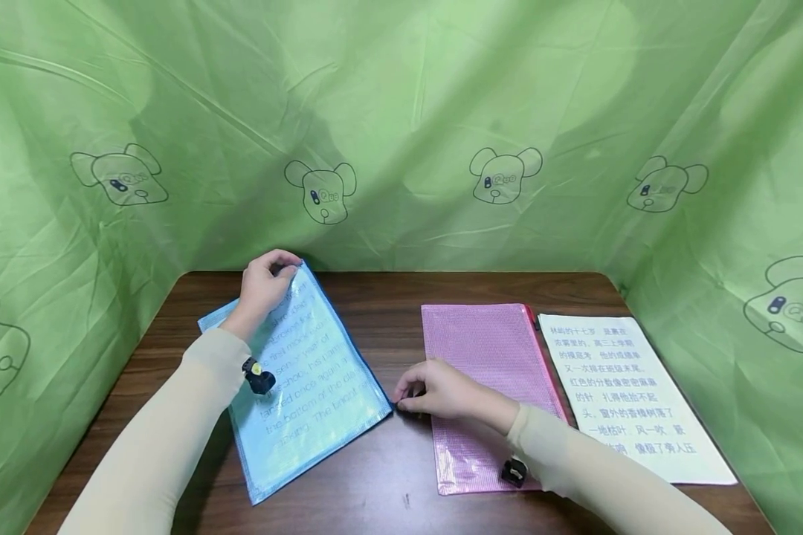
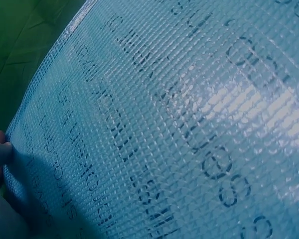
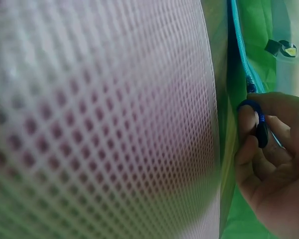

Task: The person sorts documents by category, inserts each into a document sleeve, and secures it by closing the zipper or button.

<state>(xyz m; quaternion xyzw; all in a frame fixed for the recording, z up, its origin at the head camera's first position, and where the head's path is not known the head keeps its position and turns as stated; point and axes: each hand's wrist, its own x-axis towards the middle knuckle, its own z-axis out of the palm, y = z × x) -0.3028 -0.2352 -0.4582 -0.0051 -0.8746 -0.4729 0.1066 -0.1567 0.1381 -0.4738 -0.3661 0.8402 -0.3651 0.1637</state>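
A blue mesh zipper pouch [image 1: 308, 371] lies slanted on the left of the table, with a sheet of printed English text showing through it. My left hand [image 1: 262, 288] pinches its top corner at the zipper end; in the left wrist view the fingertips [image 2: 1, 152] are at the pouch edge. At the lower right corner, my right hand [image 1: 438, 390] pinches the dark blue zipper pull [image 3: 262, 132] between thumb and fingers. The zipper edge [image 1: 345, 327] runs between the two hands and looks closed, though its far end is partly covered by the left hand.
A pink mesh zipper pouch [image 1: 482, 342] lies flat under my right forearm, its red zipper side to the right. Beside it is a stack of white paper [image 1: 616, 371] with printed Chinese text. Green cloth [image 1: 401, 111] walls enclose the brown wooden table [image 1: 388, 468].
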